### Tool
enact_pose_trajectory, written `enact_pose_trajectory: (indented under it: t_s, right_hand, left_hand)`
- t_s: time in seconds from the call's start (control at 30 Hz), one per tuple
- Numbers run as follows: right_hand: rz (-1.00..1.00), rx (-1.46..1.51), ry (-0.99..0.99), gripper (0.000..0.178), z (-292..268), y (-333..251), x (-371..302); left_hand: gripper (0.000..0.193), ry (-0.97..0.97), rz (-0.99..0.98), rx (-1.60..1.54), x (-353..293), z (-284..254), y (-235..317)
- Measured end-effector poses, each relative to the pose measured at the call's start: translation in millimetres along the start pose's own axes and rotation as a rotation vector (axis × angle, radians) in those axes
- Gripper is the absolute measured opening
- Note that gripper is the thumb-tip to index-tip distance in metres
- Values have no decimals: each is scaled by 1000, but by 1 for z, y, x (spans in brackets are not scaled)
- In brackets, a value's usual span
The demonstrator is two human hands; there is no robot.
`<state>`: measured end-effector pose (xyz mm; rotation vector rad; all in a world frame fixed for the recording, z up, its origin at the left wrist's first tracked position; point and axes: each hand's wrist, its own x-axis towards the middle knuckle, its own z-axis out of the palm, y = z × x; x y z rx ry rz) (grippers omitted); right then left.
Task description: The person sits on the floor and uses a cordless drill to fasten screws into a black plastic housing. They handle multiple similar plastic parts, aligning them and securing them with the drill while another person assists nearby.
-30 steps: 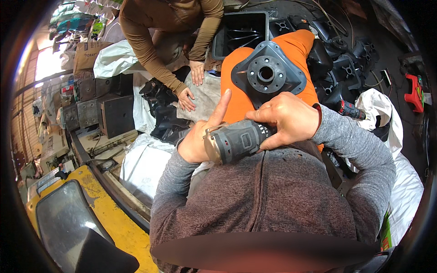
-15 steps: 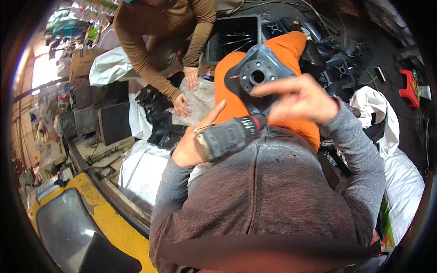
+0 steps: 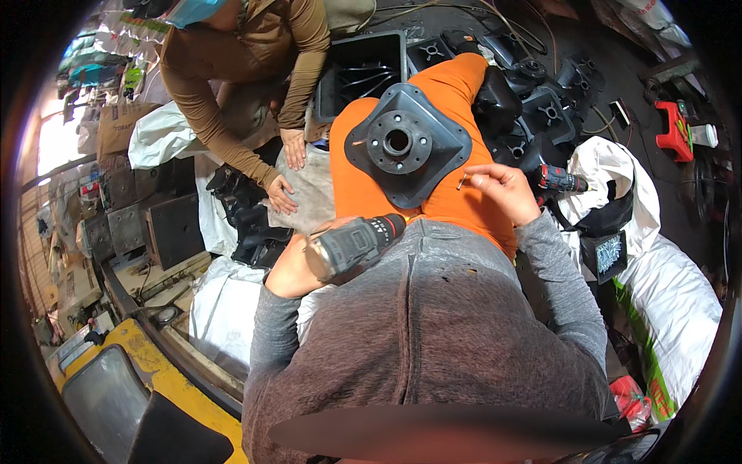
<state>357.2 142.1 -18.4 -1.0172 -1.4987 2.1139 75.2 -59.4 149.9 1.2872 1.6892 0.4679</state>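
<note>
A black four-cornered plastic base [image 3: 437, 143] with a round hub and centre hole rests across my orange-trousered thighs. My left hand [image 3: 287, 269] is wrapped round a grey cordless drill [image 3: 352, 246], whose chuck points right, just below the base's near corner. At the right side of the base, my right hand [image 3: 506, 195] is closed in a pinch on a small screw [image 3: 461, 183]. The screw is held apart from the base.
A second cordless drill [image 3: 563, 179] lies beyond my right hand, beside a white bag [image 3: 610, 162]. Small screws fill a dark box [image 3: 608, 255]. Several black parts lie ahead near a black crate [image 3: 400, 46]. A co-worker's hands [image 3: 287, 166] rest on grey cloth.
My right hand has drawn back from over the base to its right side, and a screw now shows in its fingers. The view has shifted, uncovering the second drill and the screw box.
</note>
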Motion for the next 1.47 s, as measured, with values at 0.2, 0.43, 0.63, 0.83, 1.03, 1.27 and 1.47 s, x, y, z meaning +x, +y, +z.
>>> enact_pose_trajectory:
  t_s: [0.2,0.43,0.63,0.83,1.03,1.27,1.47]
  right_hand:
    - [-457,-1020,-69,19,2,-8,7]
    - [-326,-748,-50,11,6,1,16]
    - [303,624,31,13,-9,1,16]
    - [292,931,-69,17,-14,24,11]
    - [244,779,12,13,-15,21,18]
    - [199,636,22,25,-25,24,20]
    - [251,835,4,36,-42,43,41]
  left_hand:
    - [68,-70,-71,96,0,18,-30]
    - [74,-78,-181,346,23,51,-27]
    - [71,-44,96,417,41,59,-55]
    - [71,-131,244,201,62,-23,-34]
    - [56,327,391,625,152,19,12]
    - [43,440,456,268,159,0,-16]
    - [36,714,74,-455,142,-78,-72]
